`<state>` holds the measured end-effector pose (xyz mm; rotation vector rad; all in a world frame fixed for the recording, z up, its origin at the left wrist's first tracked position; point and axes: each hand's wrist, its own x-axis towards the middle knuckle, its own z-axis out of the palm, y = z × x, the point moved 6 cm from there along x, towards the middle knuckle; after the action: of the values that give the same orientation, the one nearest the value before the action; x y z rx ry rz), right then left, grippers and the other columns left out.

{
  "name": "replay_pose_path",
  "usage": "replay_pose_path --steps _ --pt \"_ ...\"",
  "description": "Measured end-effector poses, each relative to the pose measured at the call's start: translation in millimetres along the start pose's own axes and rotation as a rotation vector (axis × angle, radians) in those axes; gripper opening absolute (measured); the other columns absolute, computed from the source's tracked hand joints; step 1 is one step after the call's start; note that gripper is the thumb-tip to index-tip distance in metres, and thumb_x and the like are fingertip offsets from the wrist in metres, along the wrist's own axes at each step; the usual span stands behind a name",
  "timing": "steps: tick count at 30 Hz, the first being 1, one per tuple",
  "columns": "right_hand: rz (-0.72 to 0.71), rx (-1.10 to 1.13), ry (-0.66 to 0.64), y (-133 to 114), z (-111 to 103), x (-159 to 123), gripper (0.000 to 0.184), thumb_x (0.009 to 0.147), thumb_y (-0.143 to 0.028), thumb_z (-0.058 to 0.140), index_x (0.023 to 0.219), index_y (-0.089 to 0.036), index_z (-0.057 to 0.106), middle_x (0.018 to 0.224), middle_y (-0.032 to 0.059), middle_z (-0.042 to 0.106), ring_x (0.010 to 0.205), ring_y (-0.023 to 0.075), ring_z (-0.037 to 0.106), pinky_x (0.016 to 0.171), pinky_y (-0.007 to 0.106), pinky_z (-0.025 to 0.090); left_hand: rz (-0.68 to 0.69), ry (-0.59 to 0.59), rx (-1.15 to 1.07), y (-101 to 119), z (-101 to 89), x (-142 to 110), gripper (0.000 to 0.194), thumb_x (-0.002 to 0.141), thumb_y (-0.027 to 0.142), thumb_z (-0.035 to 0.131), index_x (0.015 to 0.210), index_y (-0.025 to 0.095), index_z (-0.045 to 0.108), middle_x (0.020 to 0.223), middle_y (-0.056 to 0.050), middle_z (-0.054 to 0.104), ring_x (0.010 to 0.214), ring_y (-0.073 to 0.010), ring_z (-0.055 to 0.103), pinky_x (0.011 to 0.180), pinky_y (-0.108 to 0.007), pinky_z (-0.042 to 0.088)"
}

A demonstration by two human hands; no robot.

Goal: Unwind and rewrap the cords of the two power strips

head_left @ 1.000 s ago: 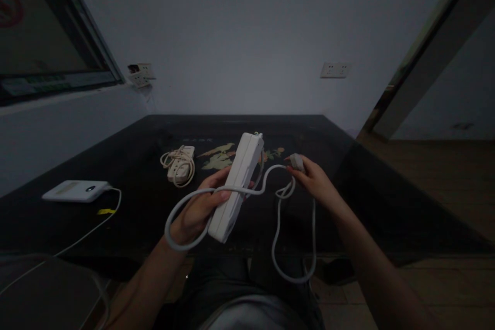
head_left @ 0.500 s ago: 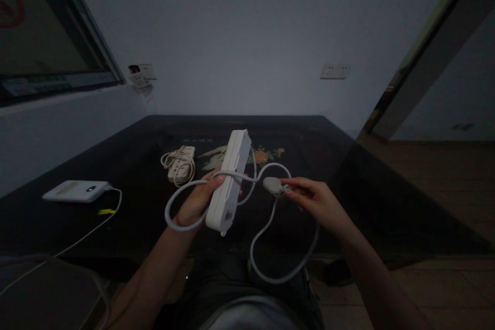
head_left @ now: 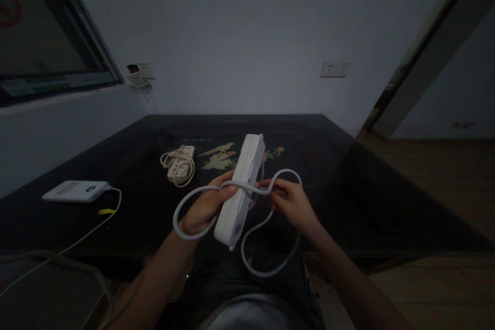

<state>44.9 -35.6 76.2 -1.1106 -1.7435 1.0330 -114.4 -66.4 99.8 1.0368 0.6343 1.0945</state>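
Observation:
A white power strip [head_left: 238, 193] is held tilted above the dark table, its long side facing me. My left hand [head_left: 211, 203] is closed around its middle, the thumb pressing the white power cord [head_left: 242, 184] where it crosses the strip. The cord makes one loop around my left wrist side and other loops hanging to the right and below. My right hand [head_left: 292, 203] is close against the strip's right side, fingers pinched on the cord. The plug is hidden behind the fingers or the strip.
On the black table [head_left: 328, 165] lies a second power strip [head_left: 181, 167] with its beige cord bundled over it. Farther left is a white power bank [head_left: 77, 191] with a cable [head_left: 93, 228] running off toward me. Wall sockets [head_left: 334, 69] are on the wall behind.
My right hand has moved left with the cord, up to the strip, and the plug has gone out of sight. The strip has shifted slightly right and toward me.

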Motion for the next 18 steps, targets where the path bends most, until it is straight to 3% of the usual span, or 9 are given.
replay_pose_path --steps 4,8,10,14,16,18 --pt "-0.011 -0.509 0.122 -5 4 1 0.014 0.081 -0.021 0.054 0.092 -0.021 0.062 0.085 0.0070 0.070 0.074 0.0206 0.065 0.060 0.026 0.043 0.007 -0.012 0.043 -5 9.2 -5 0.061 0.069 0.035 0.076 0.123 0.014 0.056 0.098 -0.012 0.071 0.076 -0.0210 0.068 0.062 -0.024 0.051" --pt "0.067 -0.886 0.043 -1 13 4 0.019 0.090 -0.030 0.047 0.099 -0.022 0.061 0.084 0.0091 0.070 0.075 0.0242 0.067 0.059 0.028 0.042 -0.007 0.061 0.028 -12 3.0 0 0.060 0.068 0.036 0.076 0.120 0.014 0.058 0.092 -0.010 0.071 0.068 -0.0183 0.067 0.058 -0.023 0.051" --pt "0.004 -0.926 -0.001 -2 18 3 0.024 0.092 -0.030 0.043 0.105 -0.021 0.061 0.094 0.0112 0.069 0.083 0.0253 0.067 0.064 0.030 0.046 -0.019 0.102 0.007 -15 -5.5 7 0.058 0.068 0.041 0.075 0.117 0.013 0.060 0.087 -0.009 0.072 0.061 -0.0176 0.066 0.054 -0.024 0.051" --pt "-0.291 -0.849 -0.044 -13 24 -16 0.029 0.090 -0.020 0.047 0.115 -0.018 0.061 0.116 0.0122 0.063 0.105 0.0264 0.059 0.084 0.038 0.049 -0.022 0.139 0.015 -17 -18.6 17 0.051 0.072 0.045 0.070 0.108 0.008 0.064 0.086 -0.012 0.072 0.062 -0.0186 0.066 0.056 -0.026 0.052" --pt "-0.413 -0.692 0.015 -20 11 -33 0.027 0.090 -0.021 0.047 0.112 -0.022 0.063 0.115 0.0099 0.064 0.106 0.0239 0.058 0.090 0.039 0.047 -0.028 0.136 0.005 -16 -19.2 18 0.048 0.073 0.044 0.068 0.106 0.009 0.064 0.089 -0.012 0.072 0.064 -0.0184 0.067 0.057 -0.026 0.052" --pt "-0.433 -0.494 0.189 -17 -20 -46 0.022 0.091 -0.025 0.047 0.103 -0.024 0.065 0.107 0.0088 0.066 0.101 0.0220 0.060 0.090 0.039 0.047 -0.029 0.119 -0.008 -14 -16.2 16 0.046 0.075 0.044 0.067 0.106 0.009 0.064 0.092 -0.013 0.071 0.064 -0.0178 0.066 0.057 -0.026 0.052"
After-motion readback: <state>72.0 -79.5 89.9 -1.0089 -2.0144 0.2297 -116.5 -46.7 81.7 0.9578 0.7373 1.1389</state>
